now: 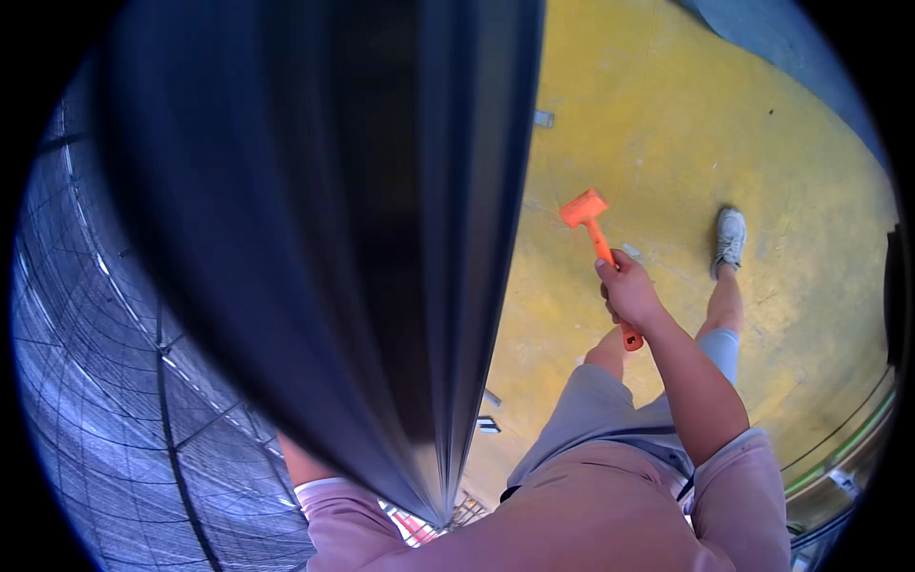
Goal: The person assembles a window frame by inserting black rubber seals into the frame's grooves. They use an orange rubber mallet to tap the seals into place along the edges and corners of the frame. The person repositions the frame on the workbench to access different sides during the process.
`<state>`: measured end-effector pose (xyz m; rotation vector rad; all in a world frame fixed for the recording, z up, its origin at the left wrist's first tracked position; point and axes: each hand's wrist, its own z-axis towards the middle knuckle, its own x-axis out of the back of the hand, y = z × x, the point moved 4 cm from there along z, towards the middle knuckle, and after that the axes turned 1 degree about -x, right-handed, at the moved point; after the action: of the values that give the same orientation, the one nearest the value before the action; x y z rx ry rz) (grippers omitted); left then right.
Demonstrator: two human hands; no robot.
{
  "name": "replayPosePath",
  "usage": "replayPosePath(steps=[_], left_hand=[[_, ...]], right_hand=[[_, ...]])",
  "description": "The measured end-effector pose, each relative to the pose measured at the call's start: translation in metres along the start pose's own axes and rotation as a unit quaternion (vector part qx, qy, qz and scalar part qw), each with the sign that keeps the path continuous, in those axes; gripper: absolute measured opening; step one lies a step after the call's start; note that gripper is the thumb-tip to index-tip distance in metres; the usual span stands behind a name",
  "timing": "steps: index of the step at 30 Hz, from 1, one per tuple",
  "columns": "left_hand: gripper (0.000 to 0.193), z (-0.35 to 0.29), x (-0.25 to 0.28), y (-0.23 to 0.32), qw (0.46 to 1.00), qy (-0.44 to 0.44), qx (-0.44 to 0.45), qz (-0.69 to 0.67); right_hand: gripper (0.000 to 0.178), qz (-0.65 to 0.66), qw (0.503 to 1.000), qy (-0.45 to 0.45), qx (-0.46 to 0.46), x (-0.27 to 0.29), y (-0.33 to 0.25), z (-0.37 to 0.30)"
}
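My right hand [631, 294] is closed round the handle of an orange mallet [584, 209]. The mallet's head points up and to the left, over the yellow floor, and the handle's end sticks out below my fist. A long dark grooved bar or panel [381, 210], very close and blurred, runs from the top of the picture down towards my left shoulder. Only a bit of my left arm shows beside its lower edge. My left hand is hidden behind this dark piece, so I cannot see what it touches.
Black wire mesh [164, 381] stretches along the left side. On the yellow floor [648, 105] lie small metal pieces, one [543, 118] by the dark bar's edge and another [488, 425] lower down. My shoe [730, 238] stands at the right. A grey-blue area [791, 48] borders the floor.
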<state>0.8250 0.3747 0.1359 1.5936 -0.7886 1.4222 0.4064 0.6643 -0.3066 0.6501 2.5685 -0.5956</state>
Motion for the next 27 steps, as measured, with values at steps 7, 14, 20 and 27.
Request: replayPosePath(steps=[7, 14, 20, 27], left_hand=[[0.049, -0.075, 0.009, 0.027, 0.966, 0.246, -0.076, -0.009], [0.045, -0.261, 0.172, 0.211, 0.521, -0.330, -0.534, -0.579], [0.046, -0.256, 0.241, 0.094, 0.594, -0.146, -0.498, -0.615], [0.047, -0.253, 0.240, 0.015, 0.747, -0.023, -0.346, -0.566]], right_hand=[[0.019, 0.111, 0.926, 0.318, 0.171, 0.176, -0.122, -0.211], [0.021, 0.062, 0.777, 0.448, 0.439, 0.263, -0.263, -0.412], [0.030, -0.001, 0.698, 0.339, 0.631, 0.113, -0.370, -0.458], [0.043, -0.121, 0.759, 0.175, 0.616, -0.083, -0.364, -0.398]])
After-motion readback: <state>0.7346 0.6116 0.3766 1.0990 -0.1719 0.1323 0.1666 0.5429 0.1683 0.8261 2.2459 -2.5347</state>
